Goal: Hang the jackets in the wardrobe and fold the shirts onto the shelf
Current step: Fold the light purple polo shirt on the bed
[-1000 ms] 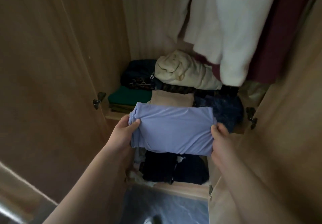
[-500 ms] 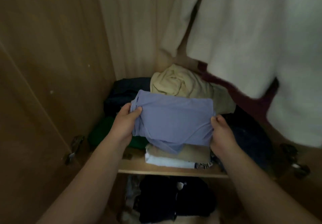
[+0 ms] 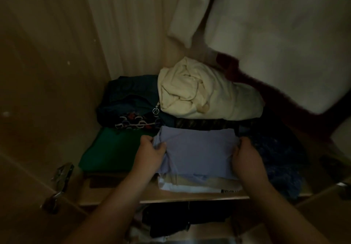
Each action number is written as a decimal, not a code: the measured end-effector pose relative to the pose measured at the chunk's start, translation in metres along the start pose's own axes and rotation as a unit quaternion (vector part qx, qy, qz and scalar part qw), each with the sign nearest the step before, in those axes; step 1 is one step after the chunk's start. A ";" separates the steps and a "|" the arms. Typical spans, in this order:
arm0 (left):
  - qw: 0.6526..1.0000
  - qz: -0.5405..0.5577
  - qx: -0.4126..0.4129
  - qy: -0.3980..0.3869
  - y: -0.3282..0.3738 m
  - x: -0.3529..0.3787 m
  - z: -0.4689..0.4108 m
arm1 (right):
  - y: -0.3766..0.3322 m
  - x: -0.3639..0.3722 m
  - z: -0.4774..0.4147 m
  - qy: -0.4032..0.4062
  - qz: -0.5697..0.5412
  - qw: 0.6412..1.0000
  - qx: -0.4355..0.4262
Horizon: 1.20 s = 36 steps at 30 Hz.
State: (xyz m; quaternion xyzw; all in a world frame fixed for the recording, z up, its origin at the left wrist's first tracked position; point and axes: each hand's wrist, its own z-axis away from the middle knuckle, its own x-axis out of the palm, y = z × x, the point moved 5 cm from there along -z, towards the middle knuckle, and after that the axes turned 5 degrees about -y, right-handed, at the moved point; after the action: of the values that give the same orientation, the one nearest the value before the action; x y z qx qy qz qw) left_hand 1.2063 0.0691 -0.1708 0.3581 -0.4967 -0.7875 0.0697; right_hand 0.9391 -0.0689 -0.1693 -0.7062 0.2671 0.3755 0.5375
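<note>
Head view: folded lilac shirt (image 3: 197, 148) atop the stack (image 3: 199, 185) at the front edge of the shelf (image 3: 190, 197), pinched at both ends by left hand (image 3: 150, 154) and right hand (image 3: 247, 156), fingers curled into cloth. Shelving step, seemingly; next, release and smooth flat.

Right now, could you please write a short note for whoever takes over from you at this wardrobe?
Left hand: its grip pinches the left edge of the lavender shirt.
Right hand: holds the right edge.
The shirt, folded, rests on the beige-and-white stack at the front of the shelf, between a green garment and a dark blue one.
Done: a white garment hangs above; this shirt is folded and set down.
Left: let go and square it up. Whether more clothes wait is out of view.
</note>
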 end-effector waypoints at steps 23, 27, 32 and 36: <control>0.851 -0.447 0.271 -0.041 0.024 0.091 0.019 | -0.018 0.047 0.011 -0.095 0.191 0.963 -0.164; 0.849 -0.457 0.257 -0.066 0.032 0.087 0.028 | -0.024 0.035 0.016 -0.103 0.184 0.961 -0.180; 0.861 -0.429 0.270 -0.040 0.059 0.079 0.073 | -0.024 -0.015 0.053 -0.063 0.140 0.971 -0.183; 0.854 -0.404 0.328 -0.016 0.077 0.105 0.152 | 0.012 -0.071 0.120 -0.020 0.109 0.981 -0.160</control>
State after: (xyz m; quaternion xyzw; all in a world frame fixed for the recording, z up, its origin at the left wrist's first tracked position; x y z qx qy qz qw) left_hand 1.0140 0.0930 -0.1207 0.5164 -0.5391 -0.5433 -0.3841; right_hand 0.8599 0.0411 -0.1345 -0.7421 0.2681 0.4841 0.3782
